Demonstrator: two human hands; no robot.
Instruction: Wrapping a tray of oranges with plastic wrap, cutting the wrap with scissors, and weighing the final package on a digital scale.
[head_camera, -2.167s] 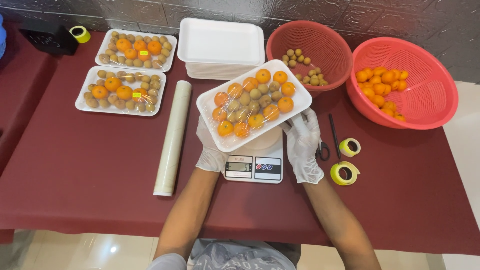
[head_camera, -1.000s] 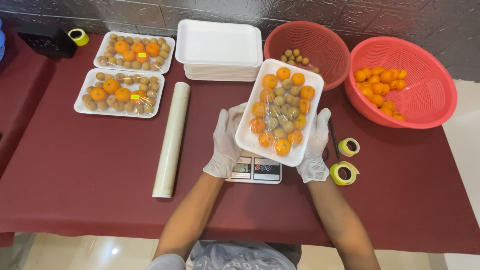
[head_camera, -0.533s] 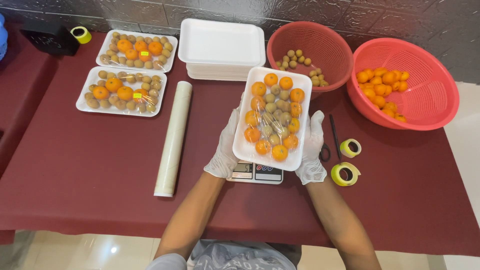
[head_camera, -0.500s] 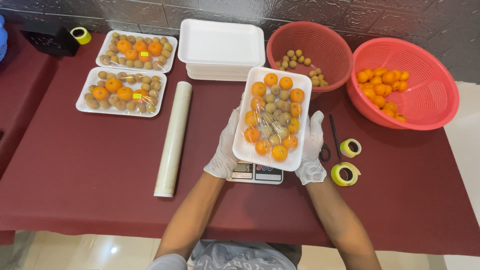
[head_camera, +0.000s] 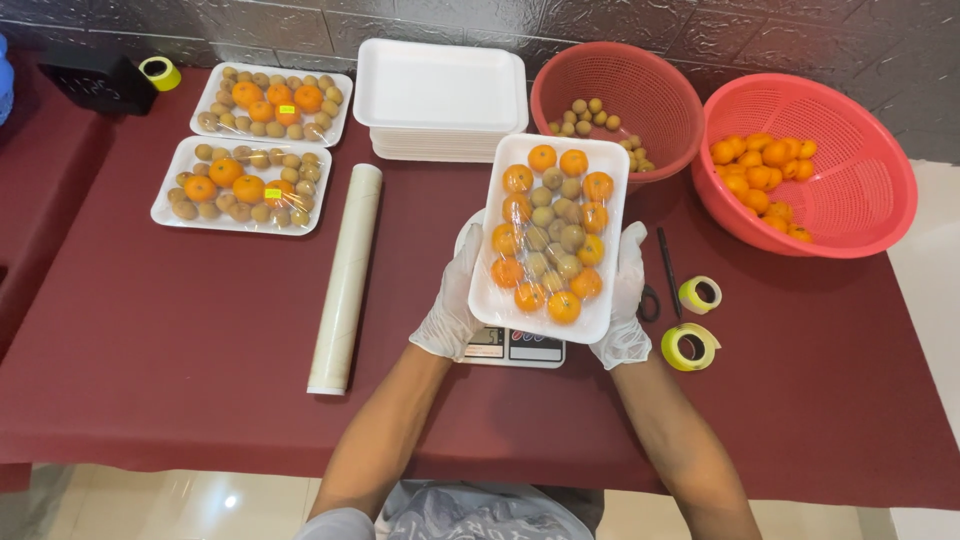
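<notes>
Wrapped tray (head_camera: 550, 238) above the scale (head_camera: 512, 347), film roll (head_camera: 345, 277) left, tape rolls (head_camera: 690, 320) right.

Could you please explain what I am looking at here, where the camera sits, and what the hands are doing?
There is one view, taken from a camera worn on a person's head and looking down at their own two hands over a dark red table. Both hands wear thin white gloves. The left hand and the right hand hold a white foam tray of fruit by its long sides, above a small kitchen scale. The tray holds orange and small brownish-green fruits under clear film.

To the left lie a roll of clear film and two wrapped trays. Behind are a stack of empty foam trays and two red baskets: one with small brownish fruits, one with orange fruits. Right of the hands lie scissors and two yellow tape rolls.
</notes>
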